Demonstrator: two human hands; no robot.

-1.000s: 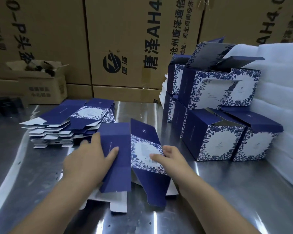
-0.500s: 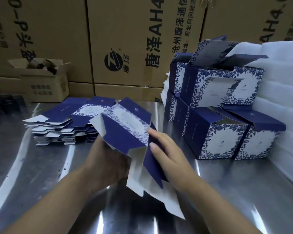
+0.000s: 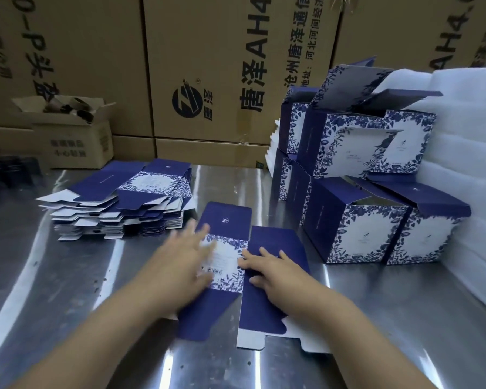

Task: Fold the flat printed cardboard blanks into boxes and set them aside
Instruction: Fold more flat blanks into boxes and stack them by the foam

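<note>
Bare tabletop [image 3: 54, 290] open across the near left and again at near right. Blocked at far left by a stack of flat blanks [image 3: 129, 203], at right by piled folded boxes [image 3: 357, 220] against white foam sheets [image 3: 466, 164]. Between stack and boxes, a clear lane running far toward brown cartons [image 3: 208, 66] walling the back. Centre taken by one flat blank [image 3: 225, 217] under the left hand [image 3: 180, 265] and right hand [image 3: 275, 273].

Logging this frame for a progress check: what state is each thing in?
blank: lying flat under both hands.
left hand: open, on the blank, motion-blurred.
right hand: open, pressing the blank.
stack of blanks: flat, unfolded.
folded boxes: erected, top flaps open, stacked.
small brown carton: flaps open.
</note>
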